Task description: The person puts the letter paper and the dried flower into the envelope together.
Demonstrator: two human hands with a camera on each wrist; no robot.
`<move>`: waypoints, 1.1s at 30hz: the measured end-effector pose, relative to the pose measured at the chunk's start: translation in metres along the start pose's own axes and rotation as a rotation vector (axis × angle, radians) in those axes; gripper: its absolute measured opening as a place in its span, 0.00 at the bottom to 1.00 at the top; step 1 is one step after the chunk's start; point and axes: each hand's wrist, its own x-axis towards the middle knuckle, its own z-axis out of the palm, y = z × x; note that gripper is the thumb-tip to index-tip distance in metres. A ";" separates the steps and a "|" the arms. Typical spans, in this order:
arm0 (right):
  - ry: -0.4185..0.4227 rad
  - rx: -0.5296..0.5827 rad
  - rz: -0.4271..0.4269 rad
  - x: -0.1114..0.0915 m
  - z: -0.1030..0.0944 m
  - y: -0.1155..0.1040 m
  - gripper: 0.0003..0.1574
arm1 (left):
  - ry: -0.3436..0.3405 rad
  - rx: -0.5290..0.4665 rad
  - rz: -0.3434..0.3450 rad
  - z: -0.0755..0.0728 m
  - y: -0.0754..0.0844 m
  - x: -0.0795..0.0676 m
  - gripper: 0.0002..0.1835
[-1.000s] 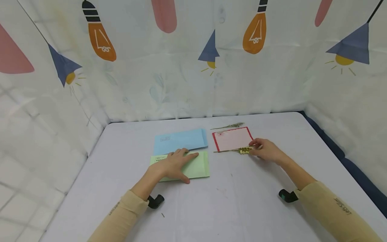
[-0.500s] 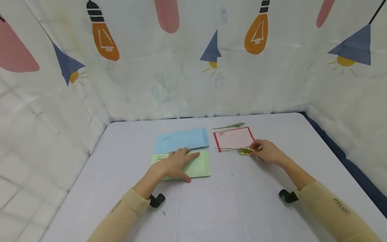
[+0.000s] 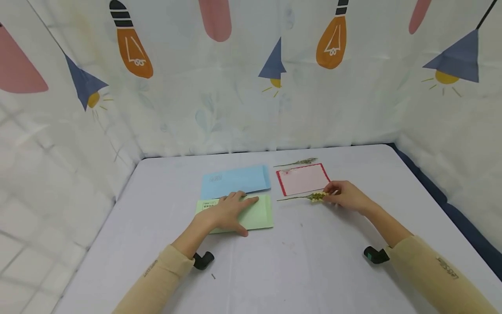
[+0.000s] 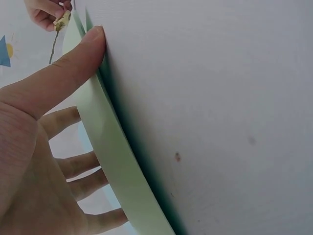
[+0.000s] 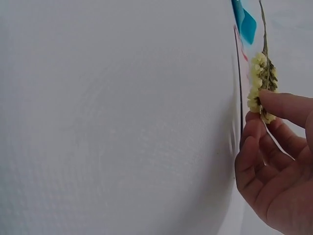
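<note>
My left hand (image 3: 227, 214) lies with fingers spread over a light green envelope (image 3: 260, 213). In the left wrist view its thumb reaches over the near edge of the green paper. Thumb and fingers of my right hand (image 3: 347, 195) pinch the flower head of a dried sprig (image 3: 316, 197) with pale yellow blossoms. Its thin stem points left, just below a pink card (image 3: 305, 179) with a red scalloped border. The right wrist view shows the yellow blossoms (image 5: 259, 81) between thumb and fingertips, part of them covered by the thumb.
A blue envelope (image 3: 235, 181) lies just beyond the green one. Behind the card lies a second dried sprig (image 3: 300, 162), greenish-grey. Small bits of debris dot the white tabletop (image 3: 290, 279). A printed curtain (image 3: 243, 109) hangs around the table's back and sides.
The stem of the yellow sprig has swung toward the near side, from crossing the card's lower edge to lying just below it. My left hand has stayed on the green envelope.
</note>
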 end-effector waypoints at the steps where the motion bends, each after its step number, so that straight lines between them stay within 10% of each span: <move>1: 0.002 -0.002 -0.002 0.000 0.001 0.000 0.12 | 0.002 0.000 0.001 0.000 0.000 0.000 0.55; 33: -0.091 -0.028 -0.091 0.007 0.019 -0.014 0.13 | 0.004 -0.029 -0.003 0.000 0.000 0.001 0.55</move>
